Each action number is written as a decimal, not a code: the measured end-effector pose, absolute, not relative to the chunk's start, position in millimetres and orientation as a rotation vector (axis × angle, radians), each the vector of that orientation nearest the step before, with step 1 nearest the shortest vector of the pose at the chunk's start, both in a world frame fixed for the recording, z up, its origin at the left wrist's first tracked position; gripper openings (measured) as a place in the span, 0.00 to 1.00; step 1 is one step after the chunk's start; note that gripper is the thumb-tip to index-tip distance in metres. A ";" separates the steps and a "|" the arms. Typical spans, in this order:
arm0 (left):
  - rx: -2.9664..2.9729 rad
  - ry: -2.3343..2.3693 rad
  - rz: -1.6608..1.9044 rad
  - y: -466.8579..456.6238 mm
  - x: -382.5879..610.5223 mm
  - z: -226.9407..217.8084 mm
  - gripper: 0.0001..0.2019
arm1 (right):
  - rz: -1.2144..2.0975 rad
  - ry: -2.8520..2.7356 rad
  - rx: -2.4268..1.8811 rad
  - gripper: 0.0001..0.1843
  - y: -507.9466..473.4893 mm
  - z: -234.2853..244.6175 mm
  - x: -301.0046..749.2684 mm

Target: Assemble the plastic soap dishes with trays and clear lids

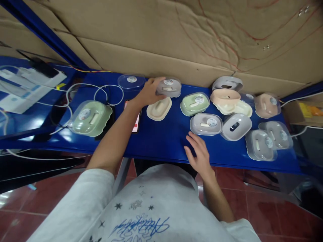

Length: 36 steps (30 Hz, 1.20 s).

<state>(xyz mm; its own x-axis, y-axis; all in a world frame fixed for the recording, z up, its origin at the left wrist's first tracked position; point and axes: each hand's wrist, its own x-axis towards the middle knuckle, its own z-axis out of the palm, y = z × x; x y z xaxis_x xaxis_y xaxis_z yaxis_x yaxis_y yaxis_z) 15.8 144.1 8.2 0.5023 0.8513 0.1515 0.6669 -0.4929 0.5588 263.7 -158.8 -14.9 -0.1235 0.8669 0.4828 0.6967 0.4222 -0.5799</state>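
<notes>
My left hand (150,93) reaches to the back of the table, its thumb and fingers around the left end of a grey plastic box (174,90) with a clear lid and a round sticker. Just in front of that box lies a cream oval plastic piece (158,109) with a raised middle. My right hand (199,153) is over the table's front edge, fingers apart and holding nothing. Its fingertips are close to another grey lidded box (205,124). Behind that one is a green lidded box (194,104).
On the right are a grey oval shell with a slot (243,126), a peach shell (225,95), a peach lidded box (267,106) and grey lidded boxes (261,144). Leftward lie a clear lid (126,84), a phone (135,127), a green lidded box (92,119) and white cables (80,84).
</notes>
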 end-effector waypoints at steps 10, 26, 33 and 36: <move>2.446 1.554 0.512 3.5 12.4 6.5 0.29 | -0.298 -1.526 -1.854 0.25 -192.3 -27.8 353.2; 2.398 1.066 0.788 -95.2 -14.4 -21.3 0.06 | -0.482 -1.128 -1.902 0.30 -190.0 -36.8 361.6; 2.214 0.905 0.786 -97.7 -26.0 -26.7 0.15 | -0.244 -1.784 -1.452 0.22 -198.4 -24.0 291.7; 2.201 0.958 0.875 -100.6 -26.8 -27.4 0.30 | 0.009 -1.998 -1.363 0.22 -185.7 -23.3 269.7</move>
